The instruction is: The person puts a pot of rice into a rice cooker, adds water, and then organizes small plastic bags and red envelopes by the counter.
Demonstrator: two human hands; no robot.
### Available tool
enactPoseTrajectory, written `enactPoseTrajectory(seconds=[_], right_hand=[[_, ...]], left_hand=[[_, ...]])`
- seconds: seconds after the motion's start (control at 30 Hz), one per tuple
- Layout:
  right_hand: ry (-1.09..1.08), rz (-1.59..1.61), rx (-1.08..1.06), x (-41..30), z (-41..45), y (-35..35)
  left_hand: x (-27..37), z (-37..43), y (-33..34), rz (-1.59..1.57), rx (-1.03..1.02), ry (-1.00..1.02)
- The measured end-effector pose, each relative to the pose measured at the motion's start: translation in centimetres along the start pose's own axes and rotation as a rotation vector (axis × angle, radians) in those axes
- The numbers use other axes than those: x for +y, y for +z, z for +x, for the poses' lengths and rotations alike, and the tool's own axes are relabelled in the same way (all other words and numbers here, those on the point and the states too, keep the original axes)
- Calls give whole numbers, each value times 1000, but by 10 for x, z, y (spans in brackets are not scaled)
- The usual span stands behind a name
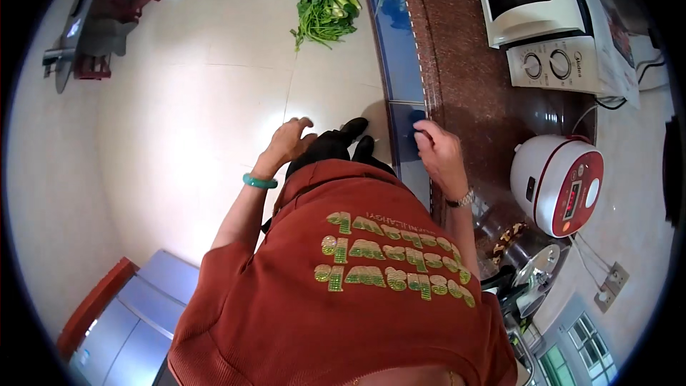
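Observation:
My left hand (288, 142) hangs in front of my left thigh, above the tiled floor. Its fingers are loosely bent and apart, with nothing in them; a green bangle (260, 181) circles that wrist. My right hand (440, 156) is over the front edge of the dark red stone counter (466, 64), and whether it touches the edge I cannot tell. Its fingers curl loosely and a small gap shows between thumb and forefinger, with nothing seen inside. On the floor ahead, beside the blue cabinet front (399, 72), lies a heap of leafy green vegetables (327, 8).
A white Midea microwave oven (552, 59) and a white-and-red rice cooker (557, 187) stand on the counter. Behind the cooker are a pot with a glass lid (538, 265) and a wall socket (611, 287). Dark furniture (102, 32) stands at far left, a pale-blue panelled unit (134, 321) lower left.

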State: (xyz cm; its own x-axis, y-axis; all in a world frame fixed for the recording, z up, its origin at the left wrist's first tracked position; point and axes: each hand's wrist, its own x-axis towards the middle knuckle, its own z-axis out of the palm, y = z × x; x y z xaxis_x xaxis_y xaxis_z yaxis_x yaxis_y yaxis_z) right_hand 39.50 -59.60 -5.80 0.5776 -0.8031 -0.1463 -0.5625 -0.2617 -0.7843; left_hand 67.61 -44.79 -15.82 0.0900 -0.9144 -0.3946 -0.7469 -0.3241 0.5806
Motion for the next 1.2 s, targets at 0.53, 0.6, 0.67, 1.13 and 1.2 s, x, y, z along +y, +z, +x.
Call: enactPoseTrajectory(seconds=[0.53,0.6,0.67,1.13,1.2], right_hand=[[-350,-204,-654,-22,73,92],[-317,-252,-701,-42,103,103],[-293,-324,-721,-55,130,116],[-396,-408,-902,-126,238,198],[-419,-401,-967,-126,257,211]], left_hand=[[-47,-64,19,-369,109,-333],[-64,-58,10,-379,96,-410],[-83,-58,4,-412,139,-442],[-134,-100,-24,-1037,305,-976],[-122,-90,-13,-1168,380,-876]])
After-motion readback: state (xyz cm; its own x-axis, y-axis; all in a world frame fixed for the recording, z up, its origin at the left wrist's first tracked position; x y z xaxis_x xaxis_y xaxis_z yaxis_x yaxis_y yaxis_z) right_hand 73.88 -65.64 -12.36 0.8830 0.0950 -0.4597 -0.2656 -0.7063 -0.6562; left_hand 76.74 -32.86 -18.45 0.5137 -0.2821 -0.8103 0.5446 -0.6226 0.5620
